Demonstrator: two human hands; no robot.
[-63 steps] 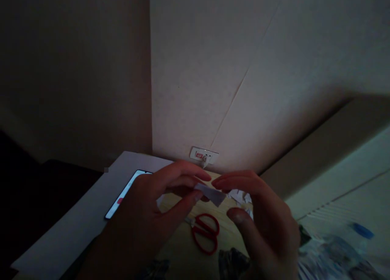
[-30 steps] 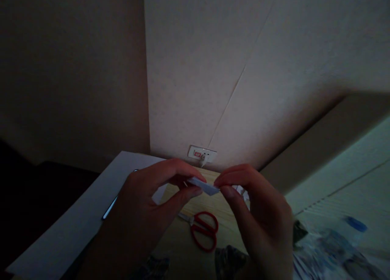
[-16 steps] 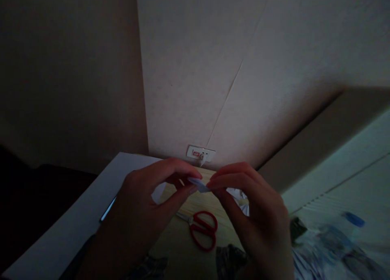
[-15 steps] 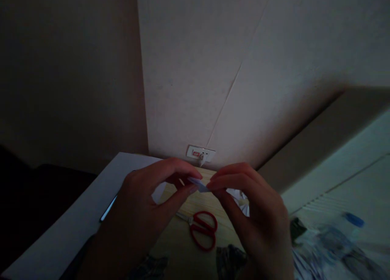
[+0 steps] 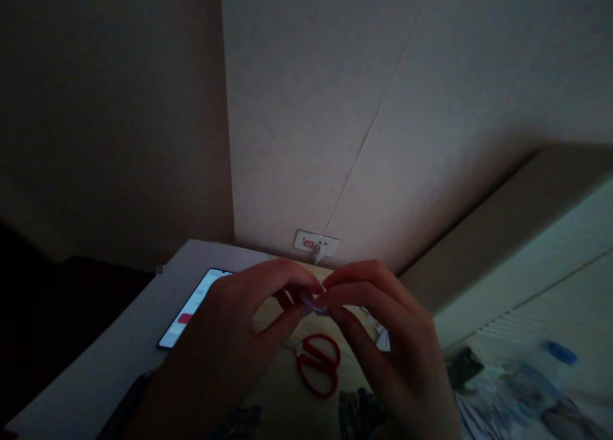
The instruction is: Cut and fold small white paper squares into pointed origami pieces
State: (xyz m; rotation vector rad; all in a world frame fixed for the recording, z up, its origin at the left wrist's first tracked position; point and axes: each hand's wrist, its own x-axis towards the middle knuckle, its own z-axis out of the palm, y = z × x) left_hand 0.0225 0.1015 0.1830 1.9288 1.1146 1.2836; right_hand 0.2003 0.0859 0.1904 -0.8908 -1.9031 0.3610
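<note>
A small folded piece of pale paper [image 5: 313, 306] is pinched between my two hands above the wooden tabletop. My left hand [image 5: 249, 318] grips its left end between thumb and fingers. From the other side, my right hand [image 5: 383, 318] closes thumb and fingertips on its right end, covering part of it. Under the hands lie scissors [image 5: 320, 365] with red handles, their blades partly hidden by my left hand. A phone [image 5: 191, 309] with a lit screen rests left of my left hand, partly covered by it.
A white sheet [image 5: 119, 338] covers the table's left side. White paper pieces [image 5: 382, 338] show behind my right hand. A wall socket [image 5: 316, 242] with a plug is at the back. At lower right are a blue-capped bottle [image 5: 560, 352] and blurred items.
Both hands have drawn closer together on the paper, and less of it shows. The phone's screen, mostly hidden and dark before, is now lit and more visible.
</note>
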